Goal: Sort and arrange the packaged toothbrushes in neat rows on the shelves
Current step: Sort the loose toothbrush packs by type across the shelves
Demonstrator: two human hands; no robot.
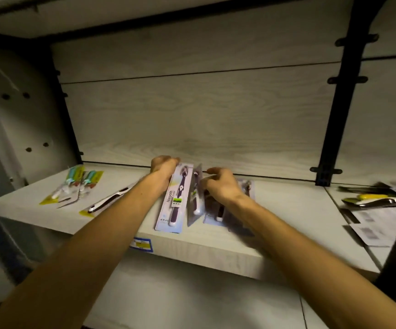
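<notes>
On the pale wood-grain shelf [275, 210], near its front edge at centre frame, lies a pale blue carded toothbrush pack [172, 200] printed "Niepoth", holding a dark purple brush with a white tip and a green-and-white sticker. The left hand [162, 166] curls its fingers around the pack's far end at 12 o'clock. Just at its 3 o'clock a second pack [195, 198] stands tilted on edge, pinched by the right hand [220, 186], which also covers a third, blurred pack [248, 188]. Yellow-edged packs [73, 186] lie toward 9 o'clock, more loose packs [372, 200] toward 3 o'clock.
</notes>
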